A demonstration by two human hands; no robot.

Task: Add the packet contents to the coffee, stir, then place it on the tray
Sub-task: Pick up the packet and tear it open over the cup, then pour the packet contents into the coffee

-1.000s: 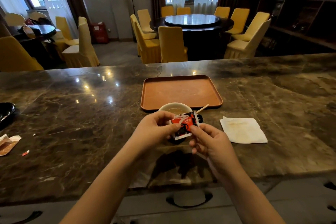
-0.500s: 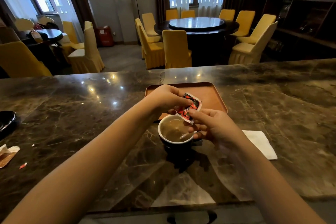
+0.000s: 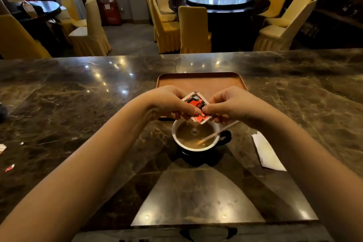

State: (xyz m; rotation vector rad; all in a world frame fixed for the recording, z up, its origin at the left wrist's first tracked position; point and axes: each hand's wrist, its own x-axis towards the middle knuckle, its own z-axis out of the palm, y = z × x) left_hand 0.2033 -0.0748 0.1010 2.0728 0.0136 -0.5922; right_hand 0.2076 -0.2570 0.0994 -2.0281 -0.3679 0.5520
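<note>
A dark cup with a white inside (image 3: 196,148) stands on the marble counter, filled with brown coffee. A thin stir stick (image 3: 220,132) leans in it toward the right. Just above the cup's far rim I hold a red, black and white packet (image 3: 196,104), tilted with one corner down. My left hand (image 3: 169,102) pinches it from the left and my right hand (image 3: 233,106) from the right. A small ripple marks the coffee surface under the packet. The orange-brown tray (image 3: 200,80) lies directly behind the cup, its near part hidden by my hands.
A white paper napkin (image 3: 267,153) lies right of the cup. Torn packet scraps (image 3: 9,168) sit at the counter's left edge. Beyond the counter stand yellow-covered chairs (image 3: 193,29) and a dark round table (image 3: 219,2).
My hands carried the packet from in front of the cup to above its far rim. The right hand has shifted right, so both hands pinch the tilted packet over the coffee.
</note>
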